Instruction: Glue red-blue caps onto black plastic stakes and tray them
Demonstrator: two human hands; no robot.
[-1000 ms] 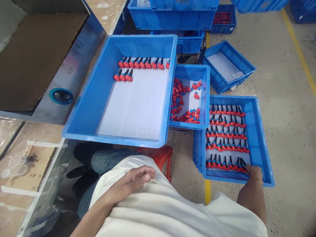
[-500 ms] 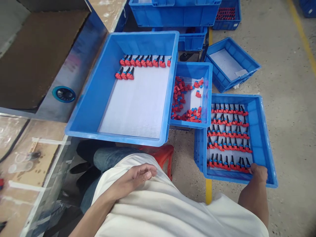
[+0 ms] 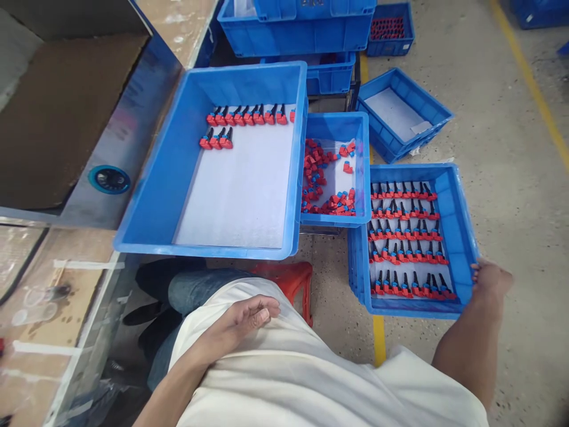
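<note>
My right hand (image 3: 492, 277) is at the right rim of a blue bin (image 3: 464, 207), fingers curled over the edge. In that bin stand several rows of red parts with blue collars and black stems (image 3: 402, 283). My left hand (image 3: 254, 313) rests against the white shirt (image 3: 284, 367), loosely bent, with nothing in it. A large blue bin (image 3: 222, 251) in front of me holds one row and a short second row of the same stemmed parts (image 3: 216, 139). Between the two, a smaller blue bin (image 3: 362, 172) contains loose red and blue pieces (image 3: 340, 203) without black stems.
A blue bin with a white liner (image 3: 398, 112) sits at an angle farther back. Stacked blue bins (image 3: 293, 32) rise behind. A metal box with a round fan (image 3: 109, 179) stands on the bench at left. A red stool (image 3: 296, 281) is beside my legs.
My right hand has left the front row of stemmed parts and moved right to the bin's rim. The view has shifted slightly; my left hand stays in place.
</note>
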